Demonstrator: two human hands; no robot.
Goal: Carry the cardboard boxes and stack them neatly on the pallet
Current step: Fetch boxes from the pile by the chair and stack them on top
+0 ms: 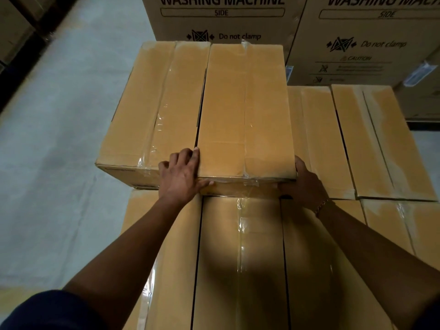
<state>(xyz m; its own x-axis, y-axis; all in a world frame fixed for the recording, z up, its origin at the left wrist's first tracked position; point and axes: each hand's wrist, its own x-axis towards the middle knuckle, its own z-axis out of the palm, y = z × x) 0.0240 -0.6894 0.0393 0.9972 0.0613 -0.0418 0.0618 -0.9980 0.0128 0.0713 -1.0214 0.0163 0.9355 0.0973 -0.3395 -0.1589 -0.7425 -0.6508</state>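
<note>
A long taped cardboard box (245, 110) lies on top of the stack, right beside a second top-layer box (152, 110) on its left. My left hand (182, 176) grips the near left corner of the long box, fingers in the gap between the two boxes and thumb under the front edge. At the near right corner, my right hand (304, 184) grips the same box. Underneath, a lower layer of boxes (240, 258) runs toward me and off to the right (381, 144). The pallet is hidden.
Large washing machine cartons (221, 22) stand directly behind the stack, another (366, 41) to the right. Bare concrete floor (59, 151) runs along the left. Dark shelving with boxes (16, 32) sits at the far left.
</note>
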